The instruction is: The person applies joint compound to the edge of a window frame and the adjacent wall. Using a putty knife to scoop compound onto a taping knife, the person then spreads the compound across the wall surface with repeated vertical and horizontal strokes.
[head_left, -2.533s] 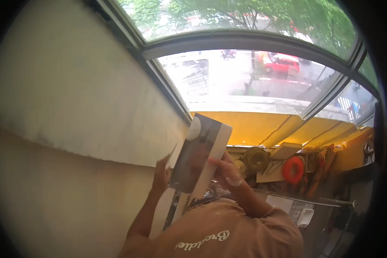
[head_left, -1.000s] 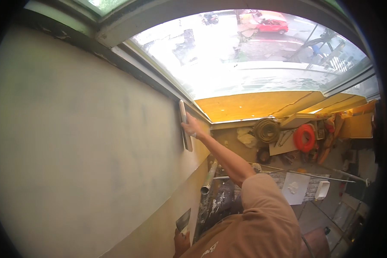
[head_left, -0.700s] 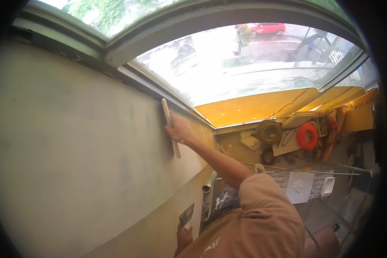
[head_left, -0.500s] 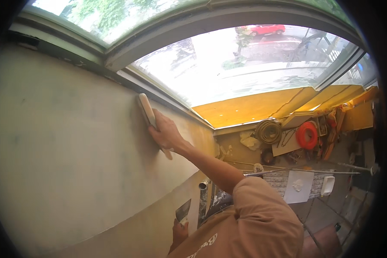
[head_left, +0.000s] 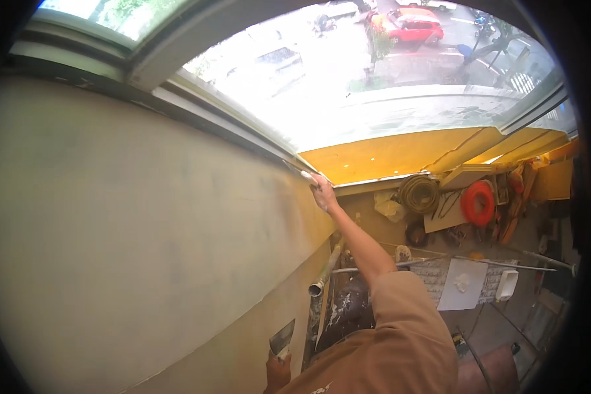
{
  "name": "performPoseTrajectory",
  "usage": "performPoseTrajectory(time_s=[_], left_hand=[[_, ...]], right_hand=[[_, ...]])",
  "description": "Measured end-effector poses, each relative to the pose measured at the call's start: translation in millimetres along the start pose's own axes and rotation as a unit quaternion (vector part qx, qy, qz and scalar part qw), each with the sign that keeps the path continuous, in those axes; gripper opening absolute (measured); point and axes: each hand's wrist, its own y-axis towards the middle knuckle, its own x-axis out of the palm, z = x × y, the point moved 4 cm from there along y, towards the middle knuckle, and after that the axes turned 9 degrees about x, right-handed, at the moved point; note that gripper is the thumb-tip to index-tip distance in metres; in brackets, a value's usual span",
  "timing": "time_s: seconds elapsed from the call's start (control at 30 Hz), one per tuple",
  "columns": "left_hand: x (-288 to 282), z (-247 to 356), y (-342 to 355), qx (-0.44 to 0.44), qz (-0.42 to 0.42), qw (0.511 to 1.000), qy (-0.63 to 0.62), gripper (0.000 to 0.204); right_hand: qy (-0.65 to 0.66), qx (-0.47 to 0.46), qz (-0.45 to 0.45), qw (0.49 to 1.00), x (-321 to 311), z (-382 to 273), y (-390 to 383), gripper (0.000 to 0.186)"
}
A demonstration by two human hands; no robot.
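Note:
My right hand (head_left: 323, 194) is closed round a long pale-handled scraper (head_left: 308, 176), whose thin dark edge points toward the window frame. The arm is stretched far out, and the hand is at the wall's far end, just under the sill. Most of that scraper is hidden by the fingers and the angle. My left hand (head_left: 278, 372) is low, close to my body, and grips a putty knife (head_left: 282, 337) by its pale handle, with the metal blade upward. Beside both hands runs a smooth off-white wall (head_left: 131, 230) with faint grey patches.
A window frame (head_left: 223, 121) borders the wall's top. Below stand metal poles (head_left: 316, 287) and a scaffold-like plank (head_left: 433, 276) with a white sheet (head_left: 463, 282). Coiled hose (head_left: 419, 194), a red coil (head_left: 477, 203) and boards (head_left: 466, 176) lie along the yellow panel (head_left: 387, 154).
My right hand has moved the scraper away along the wall, from mid-wall to the far corner by the sill. My left hand stays low with the putty knife. The view has shifted slightly.

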Motion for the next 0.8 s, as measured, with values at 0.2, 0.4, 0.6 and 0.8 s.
performPoseTrajectory(time_s=[0.2, 0.4, 0.6, 0.8], left_hand=[[4.1, -28.3, -12.1, 0.001, 0.031, 0.999, 0.019, 0.039], [8.6, -33.3, -13.1, -0.03, 0.014, 0.999, -0.005, 0.041], [16.3, -61.8, -13.2, -0.055, 0.012, 0.998, -0.019, 0.042], [10.5, -35.4, -7.7, -0.022, 0.009, 1.0, 0.012, 0.043]], right_hand=[[0.071, 0.044, -0.035, 0.996, 35.7, -38.9, 4.4, 0.041], [0.115, -0.06, -0.008, 0.992, 56.1, -80.5, 3.0, 0.058], [0.05, -0.078, -0.023, 0.995, 93.6, -88.8, -11.1, 0.085], [-0.027, -0.093, -0.144, 0.985, 62.9, -84.8, -44.6, 0.08]])
